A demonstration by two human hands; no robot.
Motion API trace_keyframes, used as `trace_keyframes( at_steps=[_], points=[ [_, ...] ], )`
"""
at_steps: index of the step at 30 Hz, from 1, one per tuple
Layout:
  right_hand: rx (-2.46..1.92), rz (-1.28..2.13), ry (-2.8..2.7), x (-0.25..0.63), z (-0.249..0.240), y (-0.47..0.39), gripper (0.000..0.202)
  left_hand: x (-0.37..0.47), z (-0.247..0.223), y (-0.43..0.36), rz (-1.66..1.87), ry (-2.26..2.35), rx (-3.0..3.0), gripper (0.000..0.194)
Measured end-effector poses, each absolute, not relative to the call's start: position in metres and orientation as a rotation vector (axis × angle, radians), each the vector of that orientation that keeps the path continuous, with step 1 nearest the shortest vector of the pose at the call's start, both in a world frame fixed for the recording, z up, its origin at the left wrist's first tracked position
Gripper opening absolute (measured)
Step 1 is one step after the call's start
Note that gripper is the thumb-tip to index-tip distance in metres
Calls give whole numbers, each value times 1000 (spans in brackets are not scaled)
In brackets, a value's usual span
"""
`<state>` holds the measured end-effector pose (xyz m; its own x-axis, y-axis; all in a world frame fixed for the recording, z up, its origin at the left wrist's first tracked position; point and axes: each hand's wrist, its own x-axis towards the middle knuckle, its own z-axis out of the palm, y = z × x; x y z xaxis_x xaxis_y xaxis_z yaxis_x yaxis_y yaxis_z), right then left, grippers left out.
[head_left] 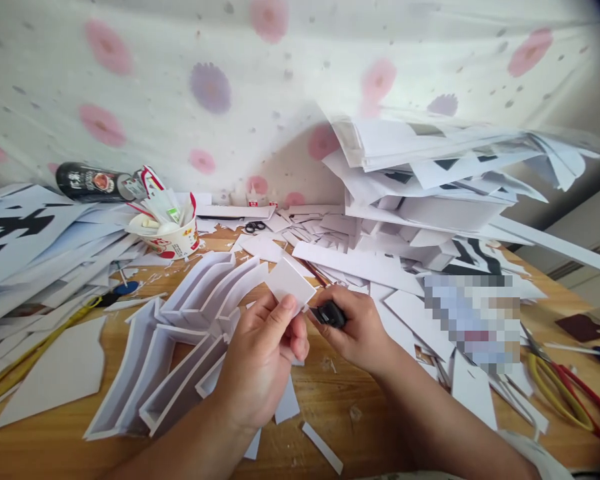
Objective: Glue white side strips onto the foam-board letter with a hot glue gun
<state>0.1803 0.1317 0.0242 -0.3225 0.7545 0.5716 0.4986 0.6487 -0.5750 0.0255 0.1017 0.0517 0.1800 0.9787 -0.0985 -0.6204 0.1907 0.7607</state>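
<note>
**Small flat white card in left hand, black hard-handled tool in right hand**

Small flat white card (289, 280) up above the middle of the bench, one corner pointing away. Probably light and stiff, maybe foam board; likely smooth, and easy to dent at the corners. Best held flat between thumb and fingers, close to one edge, well clear of the tool.

Left hand (263, 347): thumb on top, fingers curled under, pinched on the card's near edge. Right hand (357, 327): wrapped snugly round the black hard-handled tool (331, 313), perhaps a cutter. Tip very near the card; too small to tell if touching.

Just left of the card, curved white strips (143, 380) on edge, in rows. Underneath, a shiny brown wooden bench (343, 407), messy with white scraps. Farther back, a white paper tub with red pictures (173, 243) and a dark bottle on its side (87, 182). To the right, a tall messy white pile (435, 213). Behind everything, a pale hanging sheet with pink and purple flowers (155, 67).
</note>
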Motion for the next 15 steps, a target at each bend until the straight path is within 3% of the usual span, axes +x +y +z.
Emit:
trace_keyframes(
  at_steps=[15],
  points=[
    [-986,286,-1999,181,25,132,13,29,46,101,1153,585,605,31]
  ],
)
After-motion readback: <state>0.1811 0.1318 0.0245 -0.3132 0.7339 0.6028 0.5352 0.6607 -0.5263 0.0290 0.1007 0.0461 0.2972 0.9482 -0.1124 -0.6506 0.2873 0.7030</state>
